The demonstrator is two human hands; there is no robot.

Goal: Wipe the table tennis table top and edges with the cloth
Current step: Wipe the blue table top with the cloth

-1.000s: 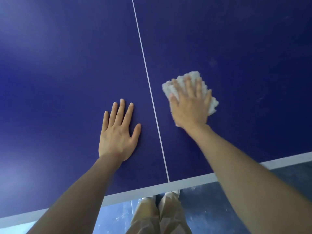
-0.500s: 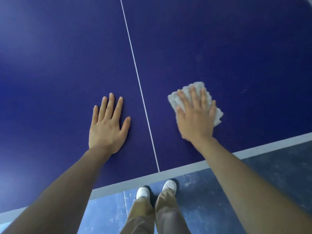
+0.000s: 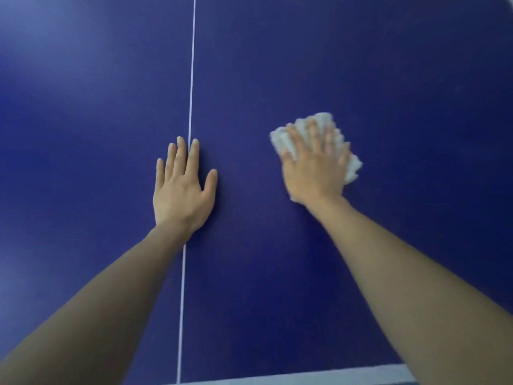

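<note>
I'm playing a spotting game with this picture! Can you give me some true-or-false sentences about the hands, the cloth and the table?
1. The right hand presses flat on the white cloth. True.
2. The left hand holds a bat. False: it rests flat and bare on the table.
3. The table is green. False: it is blue.
4. The cloth lies to the right of the white centre line. True.
5. The left hand lies across that line. True.
</note>
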